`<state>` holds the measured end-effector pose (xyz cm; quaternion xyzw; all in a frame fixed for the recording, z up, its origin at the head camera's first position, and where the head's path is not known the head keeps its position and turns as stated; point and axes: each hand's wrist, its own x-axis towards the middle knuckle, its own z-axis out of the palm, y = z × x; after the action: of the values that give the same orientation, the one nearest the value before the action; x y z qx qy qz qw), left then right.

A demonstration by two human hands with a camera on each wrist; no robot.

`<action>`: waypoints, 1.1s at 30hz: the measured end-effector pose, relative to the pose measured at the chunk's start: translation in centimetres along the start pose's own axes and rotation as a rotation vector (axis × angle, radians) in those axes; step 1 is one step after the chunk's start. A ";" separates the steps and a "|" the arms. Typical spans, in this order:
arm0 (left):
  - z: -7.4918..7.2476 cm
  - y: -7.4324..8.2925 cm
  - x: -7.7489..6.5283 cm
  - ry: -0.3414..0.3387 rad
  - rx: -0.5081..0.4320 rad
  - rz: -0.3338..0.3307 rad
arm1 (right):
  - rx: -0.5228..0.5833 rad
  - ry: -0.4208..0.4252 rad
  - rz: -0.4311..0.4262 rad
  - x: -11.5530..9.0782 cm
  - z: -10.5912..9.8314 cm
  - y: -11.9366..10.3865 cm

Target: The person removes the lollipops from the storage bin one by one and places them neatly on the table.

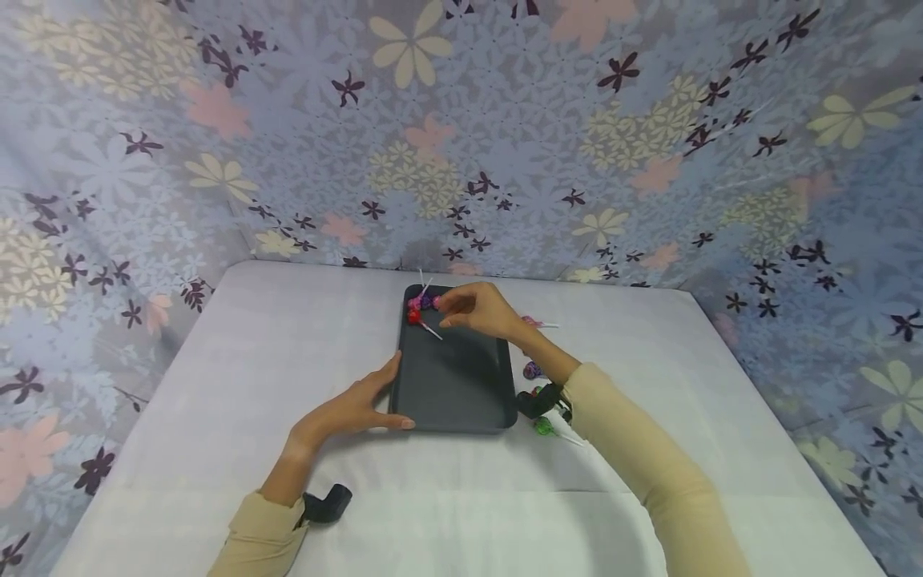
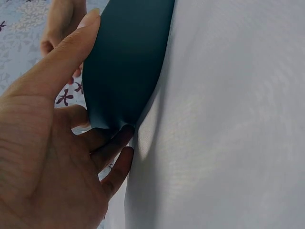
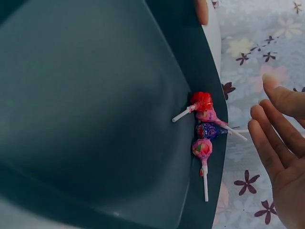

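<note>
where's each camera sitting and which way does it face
Head: on the head, facing forward and down at the tray; left hand, right hand, sleeves show.
Left wrist: on that wrist, facing the tray's edge; both hands show.
Right wrist: on that wrist, facing four lollipops; right hand, left fingertip show.
Head and right wrist share those lollipops.

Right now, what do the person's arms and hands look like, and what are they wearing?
The left sleeve and right sleeve are plain beige and long. Near each cuff sits a small black gadget, one on the left wrist and one on the right wrist. The left hand and right hand wear no gloves.
</note>
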<state>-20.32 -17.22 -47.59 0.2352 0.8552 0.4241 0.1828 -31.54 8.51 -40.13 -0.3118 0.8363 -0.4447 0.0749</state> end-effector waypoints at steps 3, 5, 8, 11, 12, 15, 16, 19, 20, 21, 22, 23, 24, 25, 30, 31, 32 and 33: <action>0.0 0.0 0.0 -0.002 -0.001 0.001 | 0.028 0.004 -0.013 0.8 0.3 0.4; 0.0 0.2 0.0 -0.001 -0.007 -0.001 | 0.053 0.013 -0.016 1.2 0.5 0.7; 0.0 0.4 0.0 -0.004 -0.009 0.004 | 0.067 0.029 -0.020 1.9 0.8 1.4; -0.1 0.5 0.0 -0.012 -0.007 0.010 | 0.039 0.034 -0.014 2.4 1.1 1.9; -0.1 0.6 0.0 -0.014 -0.007 0.009 | 0.028 0.033 -0.013 2.7 1.3 2.1; -0.1 0.7 -0.1 -0.013 -0.012 0.007 | 0.001 0.028 0.000 3.4 1.9 2.6; -0.2 0.7 -0.2 -0.012 -0.012 0.007 | -0.011 0.025 0.005 3.7 2.1 2.8; -0.2 0.6 -0.2 -0.010 -0.008 0.010 | -0.042 0.016 0.042 4.3 2.7 3.1; -0.2 0.6 -0.2 -0.011 -0.007 0.011 | -0.056 0.014 0.059 4.5 2.9 3.2; -0.2 0.5 -0.2 -0.012 -0.004 0.012 | -0.065 0.010 0.078 4.6 3.1 3.2; -0.2 0.5 -0.2 -0.013 -0.004 0.015 | -0.071 0.008 0.098 4.7 3.2 3.3; -0.2 0.5 -0.3 -0.015 -0.006 0.018 | -0.074 0.006 0.121 4.8 3.4 3.4; -0.2 0.4 -0.3 -0.015 -0.006 0.021 | -0.073 0.004 0.141 4.8 3.5 3.4; -0.3 0.4 -0.3 -0.015 -0.008 0.025 | -0.075 0.005 0.162 4.9 3.6 3.5; -0.3 0.5 -0.3 -0.009 -0.010 0.031 | -0.070 -0.015 0.221 5.3 4.2 3.8; -0.3 0.5 -0.3 -0.009 -0.010 0.029 | -0.080 -0.018 0.224 5.4 4.3 3.9; -0.4 0.5 -0.3 -0.009 -0.011 0.027 | -0.090 -0.021 0.228 5.5 4.4 4.0; -0.4 0.5 -0.3 -0.010 -0.011 0.024 | -0.105 -0.025 0.229 5.6 4.4 4.1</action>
<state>-20.12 -17.35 -46.94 0.2465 0.8490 0.4299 0.1833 -36.04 3.81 -45.14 -0.2232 0.8875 -0.3851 0.1191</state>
